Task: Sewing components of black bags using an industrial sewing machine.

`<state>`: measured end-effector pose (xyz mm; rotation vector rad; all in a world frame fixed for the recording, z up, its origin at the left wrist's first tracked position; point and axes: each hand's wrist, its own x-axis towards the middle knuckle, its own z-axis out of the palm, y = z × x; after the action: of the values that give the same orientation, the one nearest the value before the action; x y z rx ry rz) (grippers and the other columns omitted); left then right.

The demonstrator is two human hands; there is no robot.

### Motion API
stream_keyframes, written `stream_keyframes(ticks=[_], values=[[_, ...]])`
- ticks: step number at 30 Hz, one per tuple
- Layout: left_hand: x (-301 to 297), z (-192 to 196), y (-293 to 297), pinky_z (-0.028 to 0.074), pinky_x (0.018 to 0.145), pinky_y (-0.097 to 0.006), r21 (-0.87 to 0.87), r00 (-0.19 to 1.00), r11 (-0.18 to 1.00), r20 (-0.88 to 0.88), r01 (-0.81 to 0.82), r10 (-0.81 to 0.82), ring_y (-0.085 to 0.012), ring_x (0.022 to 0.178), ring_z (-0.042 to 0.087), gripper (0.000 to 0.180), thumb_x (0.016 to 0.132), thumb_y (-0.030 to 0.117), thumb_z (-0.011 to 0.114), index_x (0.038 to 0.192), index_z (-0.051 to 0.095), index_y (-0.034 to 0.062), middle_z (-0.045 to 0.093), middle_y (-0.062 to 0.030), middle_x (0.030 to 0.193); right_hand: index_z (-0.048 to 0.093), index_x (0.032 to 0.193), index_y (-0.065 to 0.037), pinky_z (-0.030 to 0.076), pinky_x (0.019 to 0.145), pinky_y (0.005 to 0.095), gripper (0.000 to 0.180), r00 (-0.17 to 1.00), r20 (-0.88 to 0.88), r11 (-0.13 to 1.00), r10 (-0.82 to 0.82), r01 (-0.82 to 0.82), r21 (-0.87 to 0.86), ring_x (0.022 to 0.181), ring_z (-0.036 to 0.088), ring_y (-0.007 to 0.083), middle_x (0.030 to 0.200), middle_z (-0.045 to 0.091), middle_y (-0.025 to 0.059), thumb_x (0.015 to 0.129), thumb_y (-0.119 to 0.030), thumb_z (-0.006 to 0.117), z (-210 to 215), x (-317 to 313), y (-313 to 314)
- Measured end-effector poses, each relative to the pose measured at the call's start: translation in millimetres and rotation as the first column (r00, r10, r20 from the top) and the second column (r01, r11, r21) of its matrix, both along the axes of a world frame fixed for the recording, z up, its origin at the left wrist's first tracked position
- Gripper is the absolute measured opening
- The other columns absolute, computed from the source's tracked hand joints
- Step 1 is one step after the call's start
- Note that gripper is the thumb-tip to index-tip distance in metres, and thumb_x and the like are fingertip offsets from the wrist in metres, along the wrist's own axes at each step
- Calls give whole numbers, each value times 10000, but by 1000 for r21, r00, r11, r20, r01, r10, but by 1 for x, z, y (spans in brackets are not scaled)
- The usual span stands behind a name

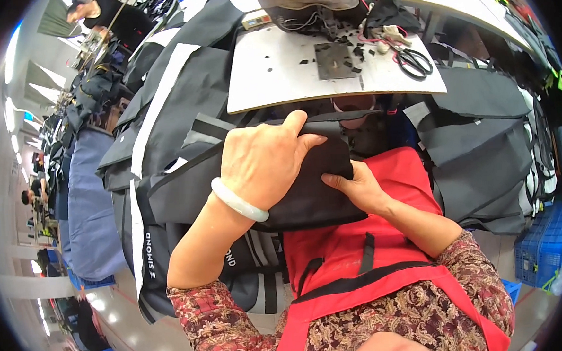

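A black fabric piece [314, 189] lies across my lap, over a red apron [393, 175]. My left hand [263, 154], a pale bangle on its wrist, is closed on the upper edge of the piece, thumb and forefinger pointing right. At the right edge, my right hand [362, 186] pinches the same piece, its thumb on top and its other fingers hidden behind. The cloth spreads out flat between both hands and runs on to the left under my left wrist.
Just beyond the cloth stands a white work table [262, 80] with black scissors [414, 64], dark scraps and a machine. Large dark fabric pieces [173, 98] pile up on the left, more grey panels [478, 138] on the right. Blue crates [546, 243] stand on the floor. Another person [120, 21] works far left.
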<state>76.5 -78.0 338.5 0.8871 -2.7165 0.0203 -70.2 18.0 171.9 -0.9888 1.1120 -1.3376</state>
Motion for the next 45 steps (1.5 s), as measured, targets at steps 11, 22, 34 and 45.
stream_keyframes(ticks=[11,22,34,45], values=[[-11,0,-34,491,600,-400,14,993,999,-115,30,-28,-292,664,653,199,845,309,694,861,697,111,642,-82,656,624,1150,-10,485,853,266,263,997,20,995,74,-75,60,945,572,81,1031,663,8,944,-171,648,-13,-22,-15],[-40,-55,-31,514,614,-360,383,858,848,-492,367,-149,-329,684,660,188,860,182,705,906,692,1,682,-160,786,596,1194,7,486,880,289,298,994,-6,981,110,-107,159,963,588,108,1049,666,37,939,-143,634,-19,-26,-12],[-78,-77,-86,503,734,-242,733,849,561,-519,385,95,-71,801,605,213,877,107,709,1031,707,-41,724,-42,884,673,927,4,488,658,211,125,942,-317,975,-110,40,-220,695,575,55,742,617,-14,939,-116,641,69,-124,-80],[-143,-98,-187,484,737,-226,789,845,541,-478,292,240,-72,807,586,293,866,129,729,1085,691,-62,699,-27,902,668,921,15,527,638,244,235,947,-273,983,-169,142,-118,645,613,109,722,620,39,935,-214,619,48,-173,-175]])
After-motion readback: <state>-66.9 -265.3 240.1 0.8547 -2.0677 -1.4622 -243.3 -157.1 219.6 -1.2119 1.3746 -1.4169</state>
